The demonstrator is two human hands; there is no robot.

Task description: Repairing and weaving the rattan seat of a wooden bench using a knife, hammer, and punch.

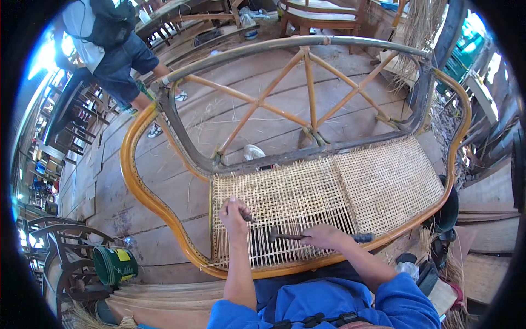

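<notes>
Before me stands a rattan bench frame (134, 170) with a pale woven cane seat (392, 183). The weave is tight on the right half; near me on the left half, loose strands (274, 255) run front to back with gaps between them. My left hand (233, 214) is closed over the seat's left part, gripping a small dark tool (247, 217) whose exact kind is hidden by the fingers. A hammer (285, 236) lies in my right hand (324, 237), its head toward the left and its dark grip end beyond my wrist. The hammer head is just above the loose strands.
The bench's crossed-pole back (257, 102) rises on the far side. A person (118, 60) in shorts stands at the upper left. Near the lower left is a green bucket (115, 265) beside dark chair frames (68, 247). A wooden cushioned chair (320, 16) stands at the back.
</notes>
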